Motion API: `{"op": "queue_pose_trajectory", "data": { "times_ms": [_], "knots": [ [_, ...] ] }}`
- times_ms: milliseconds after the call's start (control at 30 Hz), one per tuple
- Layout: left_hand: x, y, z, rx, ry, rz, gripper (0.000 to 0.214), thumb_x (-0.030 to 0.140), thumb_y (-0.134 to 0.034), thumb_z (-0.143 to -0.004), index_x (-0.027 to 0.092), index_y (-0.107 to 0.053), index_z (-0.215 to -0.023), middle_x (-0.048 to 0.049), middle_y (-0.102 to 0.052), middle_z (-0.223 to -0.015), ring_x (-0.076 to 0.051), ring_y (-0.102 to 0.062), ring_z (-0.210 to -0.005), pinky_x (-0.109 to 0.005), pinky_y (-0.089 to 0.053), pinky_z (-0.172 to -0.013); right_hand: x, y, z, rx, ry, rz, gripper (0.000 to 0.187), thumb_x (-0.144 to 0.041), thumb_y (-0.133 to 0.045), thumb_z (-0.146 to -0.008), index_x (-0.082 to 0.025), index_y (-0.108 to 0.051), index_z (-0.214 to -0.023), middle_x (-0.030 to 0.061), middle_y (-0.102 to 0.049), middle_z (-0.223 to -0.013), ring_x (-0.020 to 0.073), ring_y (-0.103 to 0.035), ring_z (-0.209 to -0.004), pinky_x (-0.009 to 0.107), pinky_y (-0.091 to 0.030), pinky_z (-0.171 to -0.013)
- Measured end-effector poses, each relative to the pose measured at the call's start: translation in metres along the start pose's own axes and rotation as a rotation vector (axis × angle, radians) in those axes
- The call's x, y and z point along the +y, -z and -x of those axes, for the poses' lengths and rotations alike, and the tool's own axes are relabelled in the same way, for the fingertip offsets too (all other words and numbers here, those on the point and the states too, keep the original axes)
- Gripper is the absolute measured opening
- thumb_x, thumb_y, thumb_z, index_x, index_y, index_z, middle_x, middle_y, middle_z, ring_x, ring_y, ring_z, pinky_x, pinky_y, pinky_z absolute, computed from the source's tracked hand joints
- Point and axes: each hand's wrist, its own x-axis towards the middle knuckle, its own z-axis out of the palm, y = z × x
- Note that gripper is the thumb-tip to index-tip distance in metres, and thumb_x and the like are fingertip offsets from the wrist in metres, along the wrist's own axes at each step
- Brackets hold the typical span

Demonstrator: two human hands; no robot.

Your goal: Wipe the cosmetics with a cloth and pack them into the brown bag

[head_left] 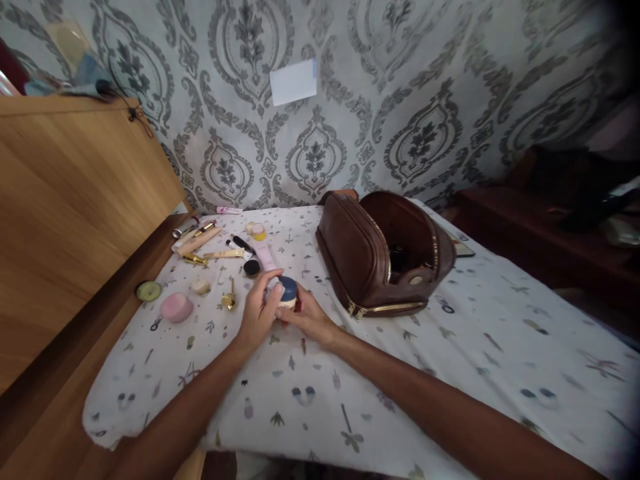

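Observation:
A small jar with a dark blue lid [287,289] and a pale band below it is held between my two hands over the cloth. My right hand [311,315] is closed around its right and lower side. My left hand [261,305] pinches a pale greyish wad [273,285] against the jar's left side; whether it is cloth or tissue I cannot make out. Just beyond my left fingers lie a black-lidded pot [251,268] and a pale pink tube [265,256]. A brown leather bag [353,247] stands unzipped to the right, with something dark inside.
On the printed white cloth [305,400], to the left, are a pink round container [177,307], a green-topped jar [149,291], a gold-coloured tool [229,298], a beige round item [201,285] and several brushes and tubes. A wooden panel [75,200] borders the left; patterned wall stands behind.

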Motion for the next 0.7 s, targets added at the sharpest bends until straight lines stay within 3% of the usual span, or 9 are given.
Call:
{"op": "queue_pose_trajectory", "data": {
  "times_ms": [133,233,333,400,533,700],
  "knots": [
    [-0.004,0.002,-0.004,0.01,0.084,0.065,0.036,0.048,-0.044,-0.095,0.019,-0.064,-0.103,-0.0054,-0.068,-0.096,-0.018,-0.062,-0.084,-0.028,-0.049,-0.075,-0.005,0.002,0.002,-0.111,-0.017,-0.112,0.058,-0.037,-0.084,-0.066,-0.021,-0.054,-0.114,-0.0009,-0.061,-0.089,0.0136,-0.06,-0.076,0.03,-0.057,-0.068],
    [-0.007,0.006,-0.009,0.062,0.168,0.163,0.037,0.049,-0.043,-0.095,0.02,-0.066,-0.097,-0.0037,-0.069,-0.092,-0.016,-0.062,-0.076,-0.025,-0.049,-0.067,-0.007,0.001,0.003,-0.163,-0.069,-0.228,0.056,-0.039,-0.082,-0.069,-0.022,-0.057,-0.117,0.001,-0.064,-0.097,0.0119,-0.06,-0.07,0.036,-0.059,-0.073],
    [-0.006,0.008,-0.01,0.14,0.173,0.2,0.039,0.05,-0.041,-0.096,0.02,-0.065,-0.099,-0.005,-0.069,-0.097,-0.018,-0.064,-0.082,-0.027,-0.05,-0.07,-0.005,0.0,0.002,-0.122,-0.086,-0.231,0.052,-0.039,-0.083,-0.068,-0.021,-0.061,-0.112,0.0011,-0.065,-0.096,0.0097,-0.058,-0.062,0.032,-0.057,-0.069],
    [-0.003,0.006,-0.007,0.16,0.113,0.137,0.037,0.048,-0.04,-0.097,0.02,-0.064,-0.104,-0.006,-0.069,-0.103,-0.019,-0.064,-0.093,-0.03,-0.05,-0.081,-0.003,0.0,0.001,-0.049,-0.076,-0.171,0.05,-0.039,-0.085,-0.064,-0.019,-0.063,-0.105,-0.0001,-0.065,-0.087,0.01,-0.058,-0.062,0.027,-0.054,-0.062],
    [0.002,0.003,-0.001,0.037,-0.037,-0.06,0.035,0.043,-0.044,-0.097,0.02,-0.06,-0.117,-0.0088,-0.065,-0.119,-0.022,-0.058,-0.112,-0.035,-0.042,-0.1,0.0,0.001,-0.001,0.055,-0.064,-0.089,0.054,-0.037,-0.088,-0.058,-0.018,-0.062,-0.102,-0.0017,-0.064,-0.083,0.0108,-0.058,-0.069,0.022,-0.05,-0.061],
    [-0.002,0.005,-0.005,0.032,0.071,-0.008,0.033,0.044,-0.043,-0.096,0.02,-0.059,-0.111,-0.0067,-0.067,-0.104,-0.019,-0.061,-0.091,-0.029,-0.048,-0.081,-0.005,0.001,0.002,-0.052,-0.029,-0.162,0.055,-0.039,-0.084,-0.065,-0.02,-0.06,-0.11,0.0005,-0.064,-0.093,0.0132,-0.061,-0.076,0.028,-0.054,-0.069]
  ]
}}
